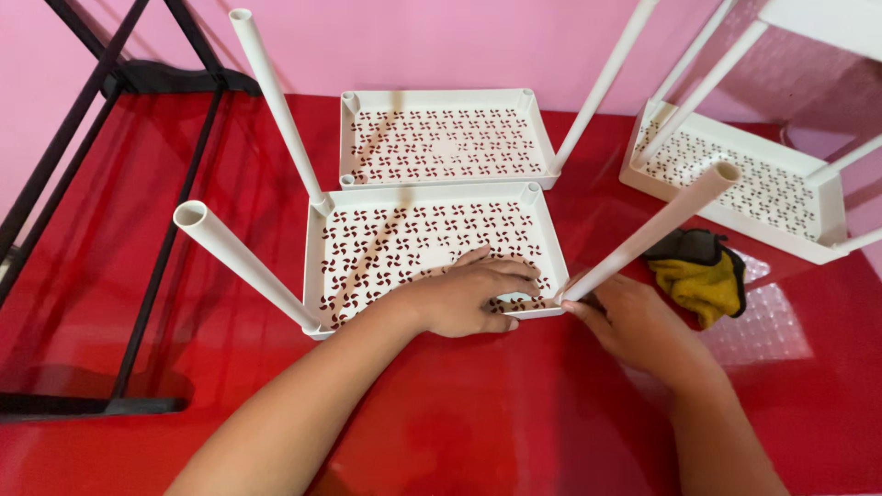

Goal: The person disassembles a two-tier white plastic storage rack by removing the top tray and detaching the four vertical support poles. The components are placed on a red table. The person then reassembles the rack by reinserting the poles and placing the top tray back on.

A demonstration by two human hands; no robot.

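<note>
Two hands at near tray: left hand flat, fingers spread on perforated base; right hand pinching white tube base at corner

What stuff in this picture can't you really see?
All in the head view:
- Near tray front right corner: covered by the left hand.
- Bottom end of the tube: hidden by the right hand, so its seating is unclear.
- Yellow and black cloth: partly behind that tube.
- Right tray and its tubes: cut off by the picture's edge.
- Black stand: top cut off.
</note>
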